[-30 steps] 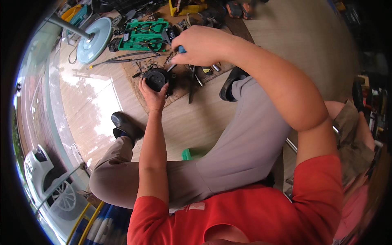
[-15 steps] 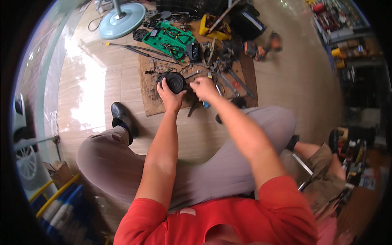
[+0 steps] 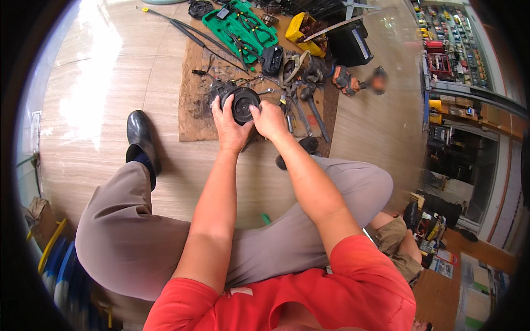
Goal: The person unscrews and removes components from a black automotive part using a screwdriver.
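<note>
A black machine part with a round, pulley-like wheel (image 3: 244, 106) rests over the stained cardboard in front of me. My left hand (image 3: 232, 128) is closed round its near left side, fingers over the rim. At the wheel's right edge, my right hand (image 3: 270, 120) is curled shut with the thumb against the rim; whatever its fingers pinch is hidden. Just beyond the hands lies a shiny wrench (image 3: 269, 91). To their right are pliers (image 3: 291, 102) and a black-headed mallet (image 3: 316, 113).
Cardboard (image 3: 193, 118) lies on the tiled floor. Beyond the part sit a green tool case (image 3: 234, 25), a yellow bin (image 3: 305, 34) and a black box (image 3: 350, 44). An orange power tool (image 3: 346, 80) stands at the right. Another person's bent leg (image 3: 406, 245) is close on my right.
My right hand has come left from beside the part to touch the wheel's right edge. My left hand keeps its hold. The whole view has shifted.
</note>
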Demonstrator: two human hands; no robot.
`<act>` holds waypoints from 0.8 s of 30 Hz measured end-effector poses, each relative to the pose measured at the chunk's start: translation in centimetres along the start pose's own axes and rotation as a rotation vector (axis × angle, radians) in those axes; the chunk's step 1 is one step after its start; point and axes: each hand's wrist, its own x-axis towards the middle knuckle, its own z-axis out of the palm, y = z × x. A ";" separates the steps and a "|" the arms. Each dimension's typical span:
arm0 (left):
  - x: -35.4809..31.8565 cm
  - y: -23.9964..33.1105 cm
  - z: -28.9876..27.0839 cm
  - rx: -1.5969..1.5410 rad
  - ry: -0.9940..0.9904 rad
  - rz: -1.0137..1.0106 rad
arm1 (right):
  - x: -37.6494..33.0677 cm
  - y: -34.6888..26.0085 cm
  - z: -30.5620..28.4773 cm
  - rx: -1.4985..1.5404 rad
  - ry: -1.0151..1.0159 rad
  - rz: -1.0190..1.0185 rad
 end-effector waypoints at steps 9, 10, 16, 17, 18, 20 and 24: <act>0.1 0.4 0.2 0.023 -0.028 -0.018 | -0.1 0.8 0.7 0.155 0.103 -0.051; 0.1 0.4 0.1 0.036 -0.034 -0.011 | -0.1 0.9 0.9 0.163 0.122 -0.057; 0.3 0.3 -0.1 0.054 -0.020 0.007 | 0.2 1.3 1.4 0.140 0.135 -0.083; 0.3 0.3 0.0 0.055 -0.029 0.004 | 0.2 1.3 1.4 0.134 0.144 -0.095; 0.3 0.2 0.0 0.058 -0.037 0.000 | 0.3 1.2 1.4 0.129 0.152 -0.109; 0.3 0.1 0.1 0.069 -0.040 -0.002 | 0.4 1.2 1.3 0.160 0.142 -0.096; 0.1 0.3 0.2 0.124 -0.044 0.007 | 0.1 1.3 1.2 0.180 0.156 -0.104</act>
